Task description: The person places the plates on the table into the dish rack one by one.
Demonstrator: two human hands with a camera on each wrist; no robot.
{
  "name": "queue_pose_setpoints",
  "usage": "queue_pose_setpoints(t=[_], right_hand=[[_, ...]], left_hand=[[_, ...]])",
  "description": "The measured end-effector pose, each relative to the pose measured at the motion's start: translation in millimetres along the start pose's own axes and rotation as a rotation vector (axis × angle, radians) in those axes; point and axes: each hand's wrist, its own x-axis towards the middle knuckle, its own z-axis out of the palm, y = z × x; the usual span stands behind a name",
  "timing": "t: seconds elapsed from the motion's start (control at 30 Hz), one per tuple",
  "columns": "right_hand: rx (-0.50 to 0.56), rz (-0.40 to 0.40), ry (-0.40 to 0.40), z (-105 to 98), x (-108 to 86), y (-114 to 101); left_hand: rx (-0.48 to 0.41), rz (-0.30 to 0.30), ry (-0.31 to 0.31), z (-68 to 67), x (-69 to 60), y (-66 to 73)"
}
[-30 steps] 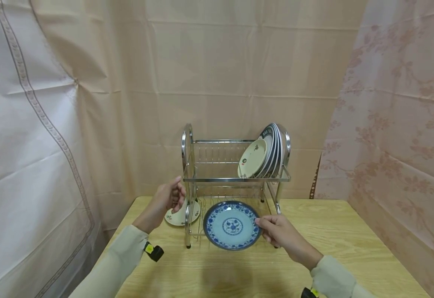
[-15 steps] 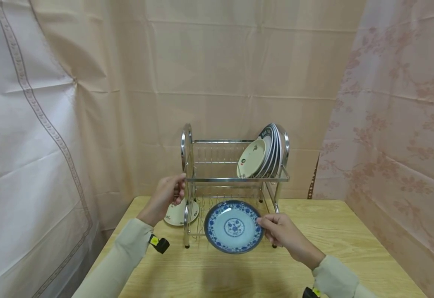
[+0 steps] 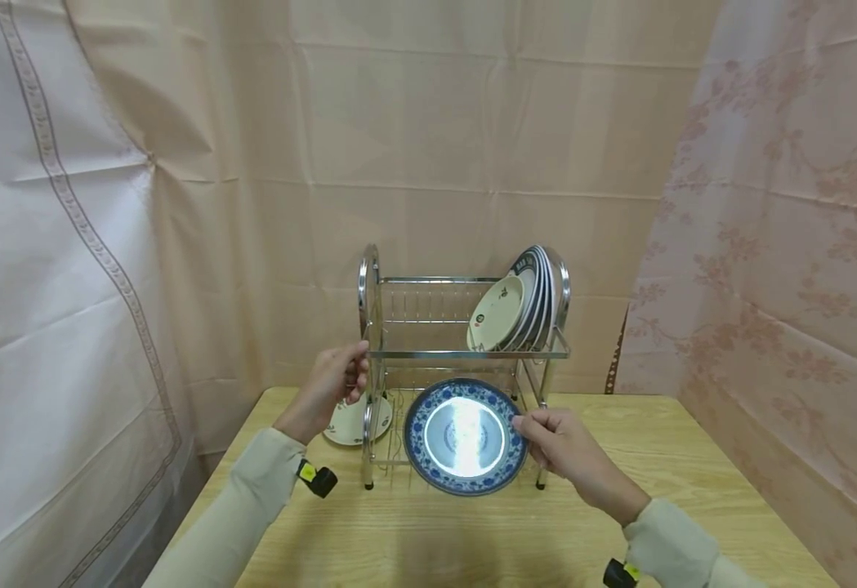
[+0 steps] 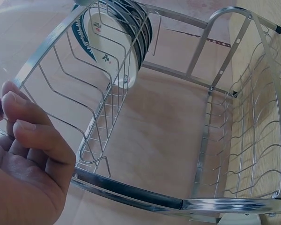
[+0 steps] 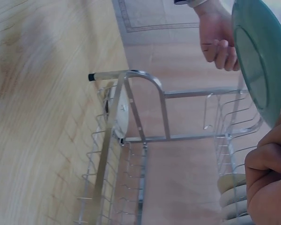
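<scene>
A round plate (image 3: 466,474) with a blue floral rim hangs in front of the rack's lower tier, its face toward the head camera and bright with glare. My right hand (image 3: 571,457) pinches its right edge between thumb and fingers. In the right wrist view the plate's greenish underside (image 5: 264,61) shows. My left hand (image 3: 325,388) is at the front left corner of the two-tier metal dish rack (image 3: 428,355), thumb and forefinger pinching the upper tier's rail; the left wrist view shows its other fingers (image 4: 47,145) curled.
Several plates (image 3: 538,302) lean at the right end of the upper tier, a small cream plate (image 3: 497,314) foremost. Another cream plate (image 3: 347,425) is low at the rack's left side. The wooden table (image 3: 656,457) is bordered by curtains (image 3: 428,147).
My left hand has shifted right onto the rack's corner. My right hand has lifted slightly, and the blue-rimmed plate has tilted, so glare now covers its centre.
</scene>
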Motion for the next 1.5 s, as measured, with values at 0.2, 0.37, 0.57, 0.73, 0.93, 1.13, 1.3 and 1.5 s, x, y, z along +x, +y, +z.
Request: queue_pose_setpoints(t=[0.2,0.37,0.57,0.73,0.93,1.13,1.3,1.5], right_hand=[[0.013,-0.007,0.073,-2,-2.3,-10],[0.021,-0.031,0.125,-3,-3.0,-16],[0.002,-0.096,0.155,-6,-2.5,-22],[0.009,-0.17,0.186,-9,1.3,-27],[0.016,-0.201,0.242,-14,6.9,-34],[0.017,-0.215,0.276,-20,11.8,-41],[0.019,-0.214,0.279,-24,16.1,-46],[0.021,-0.207,0.301,-27,21.0,-52]], left_hand=[[-0.016,0.008,-0.002,-0.1,-0.5,-3.4],[-0.037,0.021,-0.008,1.3,-0.5,-6.3],[-0.054,0.033,-0.014,4.0,-0.3,-8.3],[-0.052,0.047,-0.015,5.0,-2.0,-9.2],[-0.052,0.064,-0.011,5.7,-2.0,-9.5],[-0.058,0.061,0.0,7.0,-1.7,-9.0],[-0.075,0.055,0.008,8.7,-3.4,-8.7],[-0.081,0.059,0.012,12.4,-5.2,-10.6]])
